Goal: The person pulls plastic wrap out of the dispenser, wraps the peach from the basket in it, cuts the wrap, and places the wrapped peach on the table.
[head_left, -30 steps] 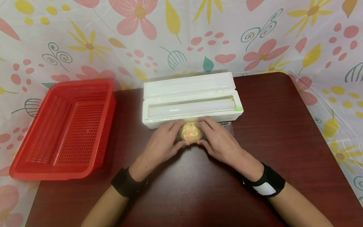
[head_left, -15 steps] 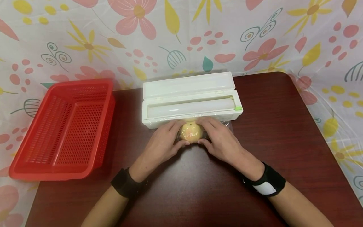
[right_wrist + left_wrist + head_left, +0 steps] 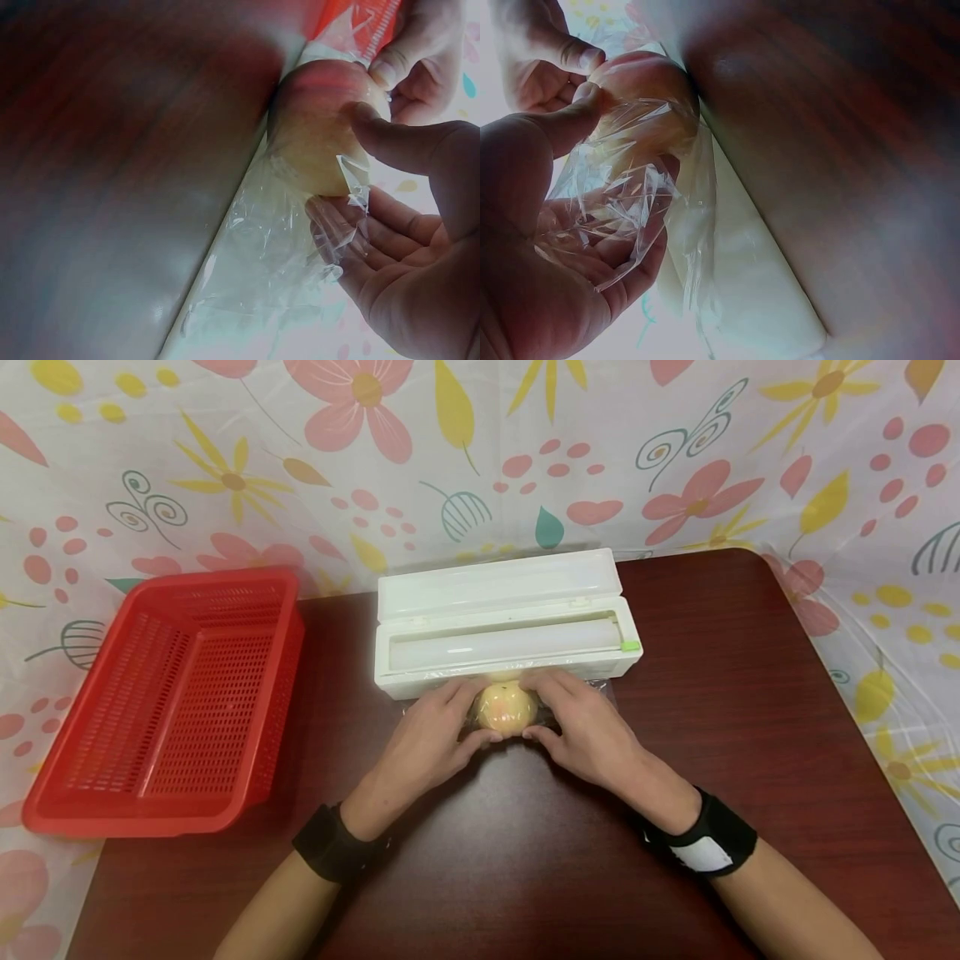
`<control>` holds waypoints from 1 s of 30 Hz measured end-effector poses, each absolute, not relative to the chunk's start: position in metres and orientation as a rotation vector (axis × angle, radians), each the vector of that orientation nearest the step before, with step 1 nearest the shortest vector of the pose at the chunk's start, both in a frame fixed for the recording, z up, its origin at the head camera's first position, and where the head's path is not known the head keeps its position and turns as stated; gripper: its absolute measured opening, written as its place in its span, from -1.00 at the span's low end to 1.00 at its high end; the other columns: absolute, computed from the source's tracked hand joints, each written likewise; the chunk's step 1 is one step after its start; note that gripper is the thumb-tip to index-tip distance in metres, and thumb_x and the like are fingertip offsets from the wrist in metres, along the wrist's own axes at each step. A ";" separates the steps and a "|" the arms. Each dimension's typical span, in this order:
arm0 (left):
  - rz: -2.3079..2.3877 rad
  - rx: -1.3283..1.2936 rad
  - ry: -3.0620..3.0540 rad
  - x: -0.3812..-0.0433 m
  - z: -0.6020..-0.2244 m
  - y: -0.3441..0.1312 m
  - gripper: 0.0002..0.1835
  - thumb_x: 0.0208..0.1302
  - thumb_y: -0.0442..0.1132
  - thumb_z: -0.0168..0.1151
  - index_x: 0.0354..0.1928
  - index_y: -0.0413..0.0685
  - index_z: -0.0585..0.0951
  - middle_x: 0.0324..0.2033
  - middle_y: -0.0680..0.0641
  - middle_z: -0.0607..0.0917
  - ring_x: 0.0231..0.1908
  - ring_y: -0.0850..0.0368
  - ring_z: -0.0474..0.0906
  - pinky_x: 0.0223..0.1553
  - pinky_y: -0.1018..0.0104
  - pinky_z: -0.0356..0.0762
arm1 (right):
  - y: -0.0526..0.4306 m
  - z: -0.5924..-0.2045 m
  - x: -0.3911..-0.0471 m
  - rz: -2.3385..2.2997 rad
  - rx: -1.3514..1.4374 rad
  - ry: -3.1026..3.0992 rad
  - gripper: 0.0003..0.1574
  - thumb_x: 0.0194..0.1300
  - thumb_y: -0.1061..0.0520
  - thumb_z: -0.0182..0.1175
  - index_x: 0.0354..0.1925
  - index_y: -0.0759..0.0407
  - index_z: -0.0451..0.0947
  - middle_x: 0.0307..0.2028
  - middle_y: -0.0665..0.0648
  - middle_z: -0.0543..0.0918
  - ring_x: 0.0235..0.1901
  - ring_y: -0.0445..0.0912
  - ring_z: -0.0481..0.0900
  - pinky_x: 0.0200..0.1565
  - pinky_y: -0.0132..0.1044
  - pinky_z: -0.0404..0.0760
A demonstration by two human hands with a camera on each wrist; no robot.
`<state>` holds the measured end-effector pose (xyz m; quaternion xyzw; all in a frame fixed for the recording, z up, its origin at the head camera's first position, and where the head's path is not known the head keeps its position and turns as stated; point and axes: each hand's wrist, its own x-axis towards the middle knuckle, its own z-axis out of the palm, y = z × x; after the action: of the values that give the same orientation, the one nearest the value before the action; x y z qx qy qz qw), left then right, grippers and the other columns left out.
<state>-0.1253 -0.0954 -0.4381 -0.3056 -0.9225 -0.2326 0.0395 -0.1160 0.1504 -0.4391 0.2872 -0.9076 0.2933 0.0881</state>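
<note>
A yellow apple with a pink blush (image 3: 507,712) sits on the table, against the front of a long white cling film box (image 3: 498,587). Clear cling film (image 3: 634,199) covers part of the fruit and hangs in creased folds toward both palms. My left hand (image 3: 426,735) holds the apple from the left, thumb at its near side and fingers curled behind. From the right, my right hand (image 3: 588,733) grips it the same way. In the right wrist view, loose film (image 3: 247,251) spreads below the apple (image 3: 322,127), over the box's front.
The box's lid stands raised, and a roll of film (image 3: 502,643) lies inside, with a small green piece (image 3: 630,647) at the right end. A red plastic basket (image 3: 258,727) stands at the left of the dark wood table (image 3: 757,693). Floral cloth (image 3: 525,410) hangs behind.
</note>
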 end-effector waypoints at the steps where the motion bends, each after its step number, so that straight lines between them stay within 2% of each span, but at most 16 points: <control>1: -0.718 -0.935 -2.829 -0.125 -0.438 -0.096 -0.22 0.29 0.02 0.55 0.44 -0.14 0.49 0.20 -0.15 0.67 0.10 -0.07 0.69 0.11 0.06 0.69 | 0.150 -0.439 -0.116 0.876 0.854 -2.705 -0.26 0.11 0.22 0.65 0.21 0.29 0.56 0.18 0.24 0.66 0.17 0.10 0.65 0.16 -0.03 0.68; 12: -0.766 -0.927 -2.829 -0.128 -0.440 -0.097 -0.23 0.30 0.00 0.55 0.45 -0.14 0.50 0.24 -0.14 0.66 0.16 -0.04 0.66 0.17 0.10 0.66 | 0.150 -0.438 -0.117 0.892 0.845 -2.711 -0.28 0.11 0.24 0.65 0.19 0.28 0.58 0.18 0.22 0.66 0.18 0.09 0.65 0.18 -0.04 0.67; 30: -0.798 -0.913 -2.838 -0.128 -0.440 -0.097 -0.26 0.31 -0.02 0.55 0.43 -0.15 0.52 0.25 -0.17 0.67 0.18 -0.09 0.67 0.18 0.06 0.66 | 0.152 -0.434 -0.116 0.911 0.836 -2.760 -0.31 0.14 0.23 0.63 0.19 0.28 0.58 0.19 0.23 0.66 0.21 0.10 0.64 0.18 -0.02 0.67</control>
<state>-0.1279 -0.0973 -0.4402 -0.2959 -0.9192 -0.2584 0.0277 -0.1158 0.1516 -0.4337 0.2759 -0.9110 0.3008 0.0589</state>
